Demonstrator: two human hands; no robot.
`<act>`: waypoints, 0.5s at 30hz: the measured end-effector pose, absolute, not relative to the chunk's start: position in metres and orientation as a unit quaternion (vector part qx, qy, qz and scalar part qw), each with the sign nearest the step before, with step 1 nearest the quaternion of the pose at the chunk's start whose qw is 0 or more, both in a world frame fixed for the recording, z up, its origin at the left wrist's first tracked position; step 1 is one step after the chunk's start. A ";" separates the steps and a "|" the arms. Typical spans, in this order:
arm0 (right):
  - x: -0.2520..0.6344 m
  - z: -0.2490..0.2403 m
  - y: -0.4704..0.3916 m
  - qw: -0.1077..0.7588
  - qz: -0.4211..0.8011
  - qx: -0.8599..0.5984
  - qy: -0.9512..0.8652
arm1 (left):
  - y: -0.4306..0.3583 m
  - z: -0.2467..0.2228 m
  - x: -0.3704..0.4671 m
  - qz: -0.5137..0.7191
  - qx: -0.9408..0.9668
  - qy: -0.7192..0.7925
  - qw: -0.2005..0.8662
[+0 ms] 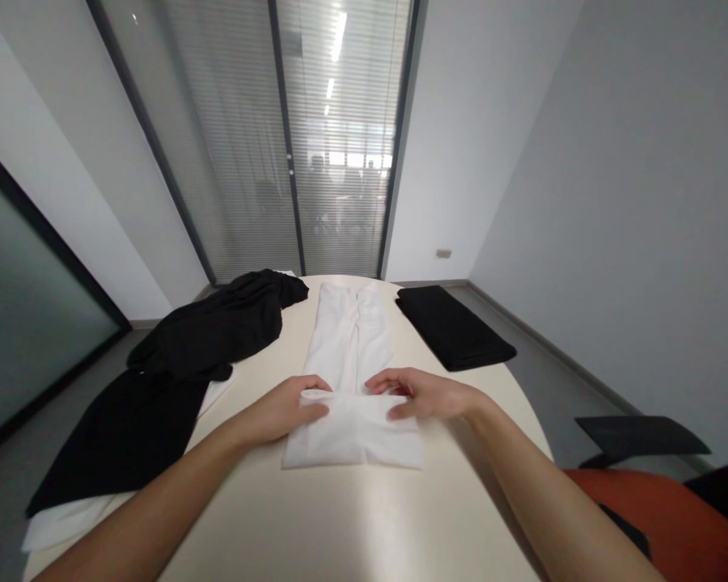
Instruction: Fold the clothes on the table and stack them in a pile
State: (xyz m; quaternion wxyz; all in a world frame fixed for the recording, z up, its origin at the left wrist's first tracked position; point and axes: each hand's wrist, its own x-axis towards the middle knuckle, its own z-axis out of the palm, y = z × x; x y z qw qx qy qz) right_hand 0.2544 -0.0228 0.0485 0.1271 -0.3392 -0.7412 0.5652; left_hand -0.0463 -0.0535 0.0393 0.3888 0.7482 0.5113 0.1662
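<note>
A long white garment [353, 432] lies lengthwise in front of me, its near end turned up into a flat fold; I cannot tell whether it is a shirt or trousers. My left hand [297, 408] grips the left corner of the fold, thumb in front and fingers behind the edge. At the right side of the same fold, my right hand [416, 394] has its thumb on the cloth and its curved fingers over the upper edge. The far part of the garment stretches away flat, with creases down its middle.
On the round cream table [291, 525], crumpled black clothes [212, 327] heap at the left over white cloth [66, 521]. A neatly folded black cloth [452, 327] lies at the right edge. An orange-seated chair [661, 517] stands close by on the right.
</note>
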 end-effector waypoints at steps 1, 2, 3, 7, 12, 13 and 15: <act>0.254 0.051 -0.025 0.112 0.576 -0.333 -0.738 | -0.055 0.043 -0.048 0.147 0.758 0.500 0.393; 0.254 0.052 -0.027 0.097 0.585 -0.328 -0.735 | -0.057 0.046 -0.049 0.129 0.768 0.486 0.396; 0.254 0.053 -0.028 0.080 0.594 -0.323 -0.732 | -0.059 0.050 -0.050 0.110 0.779 0.469 0.402; 0.253 0.054 -0.034 0.037 0.632 -0.295 -0.715 | -0.064 0.060 -0.050 0.046 0.800 0.401 0.444; 0.255 0.058 -0.035 0.058 0.680 -0.253 -0.686 | -0.065 0.068 -0.050 0.077 0.796 0.378 0.466; 0.256 0.059 -0.034 0.073 0.689 -0.244 -0.678 | -0.065 0.070 -0.051 0.094 0.791 0.379 0.471; 0.259 0.063 -0.032 0.120 0.696 -0.232 -0.669 | -0.063 0.073 -0.052 0.131 0.777 0.387 0.479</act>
